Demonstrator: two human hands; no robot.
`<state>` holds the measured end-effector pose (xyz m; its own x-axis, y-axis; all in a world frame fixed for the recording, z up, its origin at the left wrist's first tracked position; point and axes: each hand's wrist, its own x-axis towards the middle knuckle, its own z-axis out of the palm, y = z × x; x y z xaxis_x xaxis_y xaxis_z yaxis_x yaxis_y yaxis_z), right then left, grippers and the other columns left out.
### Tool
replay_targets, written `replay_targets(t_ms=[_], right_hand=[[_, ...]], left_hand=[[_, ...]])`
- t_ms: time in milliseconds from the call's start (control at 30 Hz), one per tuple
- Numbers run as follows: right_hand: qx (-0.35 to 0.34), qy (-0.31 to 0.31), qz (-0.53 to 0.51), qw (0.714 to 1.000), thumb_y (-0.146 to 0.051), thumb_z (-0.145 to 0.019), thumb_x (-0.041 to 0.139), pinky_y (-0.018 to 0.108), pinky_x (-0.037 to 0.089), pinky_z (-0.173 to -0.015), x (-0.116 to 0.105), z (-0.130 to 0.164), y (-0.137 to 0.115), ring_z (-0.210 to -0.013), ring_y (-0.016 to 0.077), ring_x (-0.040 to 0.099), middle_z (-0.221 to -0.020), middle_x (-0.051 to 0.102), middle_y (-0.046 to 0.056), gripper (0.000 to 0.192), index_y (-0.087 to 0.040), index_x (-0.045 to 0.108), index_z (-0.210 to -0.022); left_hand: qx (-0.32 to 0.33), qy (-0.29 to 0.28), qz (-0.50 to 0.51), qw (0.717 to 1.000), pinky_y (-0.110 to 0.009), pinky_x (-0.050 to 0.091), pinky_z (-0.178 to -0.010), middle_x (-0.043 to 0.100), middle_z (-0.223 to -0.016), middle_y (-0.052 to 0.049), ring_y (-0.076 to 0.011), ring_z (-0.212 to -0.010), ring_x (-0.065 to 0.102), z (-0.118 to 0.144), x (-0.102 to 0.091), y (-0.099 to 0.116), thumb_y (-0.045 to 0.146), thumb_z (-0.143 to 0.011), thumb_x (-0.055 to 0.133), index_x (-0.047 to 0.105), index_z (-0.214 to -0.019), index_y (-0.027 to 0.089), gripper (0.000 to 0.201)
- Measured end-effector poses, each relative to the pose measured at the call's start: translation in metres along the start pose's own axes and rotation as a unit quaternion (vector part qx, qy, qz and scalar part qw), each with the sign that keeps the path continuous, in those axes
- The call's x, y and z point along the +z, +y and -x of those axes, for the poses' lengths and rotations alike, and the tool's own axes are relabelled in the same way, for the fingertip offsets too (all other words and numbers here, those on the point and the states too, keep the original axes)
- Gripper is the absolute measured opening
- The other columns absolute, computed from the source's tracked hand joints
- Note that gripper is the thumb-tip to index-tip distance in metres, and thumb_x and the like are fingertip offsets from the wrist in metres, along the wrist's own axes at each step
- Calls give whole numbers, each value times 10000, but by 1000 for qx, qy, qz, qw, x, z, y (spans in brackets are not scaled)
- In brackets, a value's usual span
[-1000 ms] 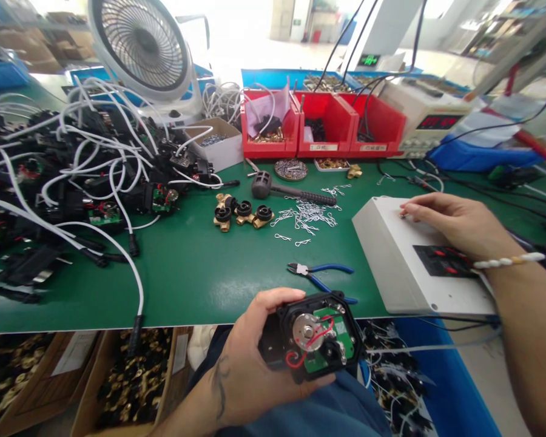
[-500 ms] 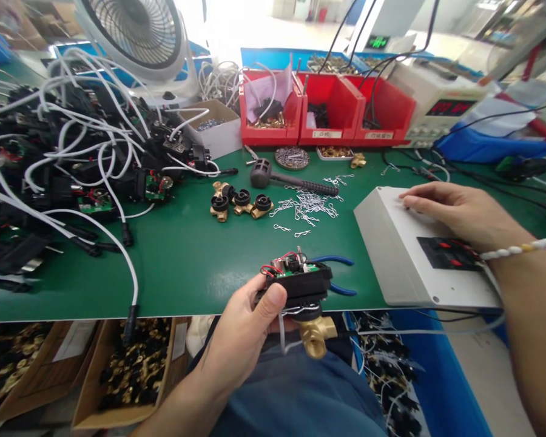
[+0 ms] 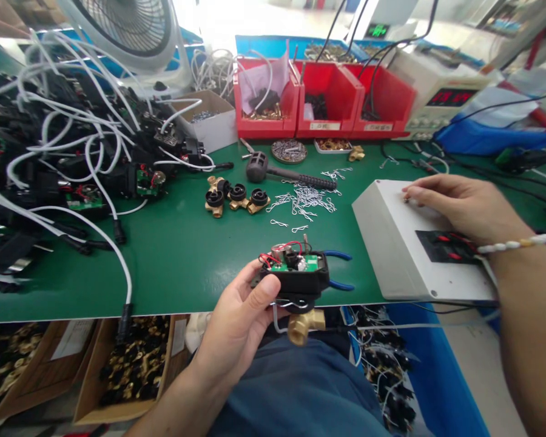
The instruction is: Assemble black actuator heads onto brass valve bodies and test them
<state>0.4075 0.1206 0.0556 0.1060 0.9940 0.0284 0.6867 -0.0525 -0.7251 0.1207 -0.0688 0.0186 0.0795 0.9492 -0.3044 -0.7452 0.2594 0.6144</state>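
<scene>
My left hand (image 3: 243, 318) grips a motorized valve by its open black actuator housing (image 3: 295, 282), just over the table's front edge. A green circuit board (image 3: 282, 266) with red and black wires shows inside. Below the housing hangs its brass valve body (image 3: 306, 325); a grey cable runs from there to the right. My right hand (image 3: 455, 200), wearing a beaded bracelet, rests over a light grey control box (image 3: 382, 243). Its thumb and forefinger pinch a small metal toggle switch (image 3: 406, 198) on top. Blue-handled pliers (image 3: 339, 255) lie partly hidden behind the housing.
Loose spring clips (image 3: 309, 200), a dark mallet (image 3: 295, 176) and several brass valve bodies (image 3: 237, 195) lie mid-table. Wired actuators (image 3: 95, 164) heap at left. Red bins (image 3: 327, 127) and a power supply (image 3: 437, 91) stand behind. Boxes of brass parts (image 3: 136, 364) sit below the edge.
The valve in my left hand has tipped, so more of its circuit board shows, and its brass body has swung left. My right hand stays at the switch, its fingers slightly shifted.
</scene>
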Motion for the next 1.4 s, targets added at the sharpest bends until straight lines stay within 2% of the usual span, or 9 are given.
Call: replay_targets(t_ms=[167,333,533,667,800,933,1067,1233,1400], right_hand=[[11,5,2,1000,-566,-479,706,322,374,-688,0,2,-6,-752,174,542,-864,687,50,481,-209,708,-801],[9,10,12,1000,-577,-475,700,335,380,-718,0,2,-5,-779,186,548,-886,692,55,494,-211,715,-807],[5,-4,24,1000,-616,-493,717,324,378,-690,-2,0,-3,-774,186,544,-928,697,67,554,-198,714,-857],[3,-25,35,999,-665,-442,734,328,378,-696,-4,-1,-2,-784,195,540,-961,702,68,632,-200,718,-869],[8,-33,48,998,-672,-419,738,342,368,-708,-4,0,-4,-782,196,532,-960,702,61,653,-213,729,-884],[10,-24,96,995,-752,-383,701,372,339,-670,-2,1,-13,-695,186,486,-803,667,62,671,-236,718,-811],[-13,9,185,983,-928,-407,565,389,315,-623,0,-4,-19,-617,180,447,-646,590,60,747,-266,677,-733],[-45,30,165,985,-1022,-419,504,381,348,-593,-2,-13,-1,-603,180,482,-684,630,59,842,-297,720,-789],[-56,29,128,990,-974,-500,572,384,387,-599,-5,-24,26,-677,202,565,-833,693,86,823,-289,753,-920]], left_hand=[[-50,-26,69,996,-323,625,-826,759,-1116,-97,-231,-969,750,1,-1,0,335,-961,605,697,-1131,158,262],[-77,-84,106,988,-317,618,-855,780,-1046,-124,-205,-955,756,3,-1,0,305,-1050,393,714,-1111,118,377],[-71,-93,107,987,-296,614,-859,786,-1032,-105,-185,-942,757,4,2,3,300,-1064,331,735,-1091,127,440],[-102,-94,136,981,-294,614,-861,791,-971,-103,-190,-915,755,2,2,4,366,-1013,484,754,-1045,107,376],[-146,-127,192,962,-248,633,-693,760,-789,-67,-168,-723,737,0,-1,3,360,-846,701,764,-980,98,300],[-126,-138,216,958,-248,625,-599,699,-665,-34,-152,-627,701,1,-1,4,330,-779,763,760,-956,127,270],[-138,-148,215,955,-258,613,-564,667,-600,-26,-148,-558,677,2,1,4,359,-747,792,759,-907,149,266],[-164,-156,218,949,-257,585,-505,629,-523,-9,-141,-474,639,0,-1,0,458,-706,808,752,-855,184,316],[-162,-144,222,951,-258,585,-492,651,-531,-17,-147,-470,641,-1,-3,-2,445,-666,837,757,-861,185,336]])
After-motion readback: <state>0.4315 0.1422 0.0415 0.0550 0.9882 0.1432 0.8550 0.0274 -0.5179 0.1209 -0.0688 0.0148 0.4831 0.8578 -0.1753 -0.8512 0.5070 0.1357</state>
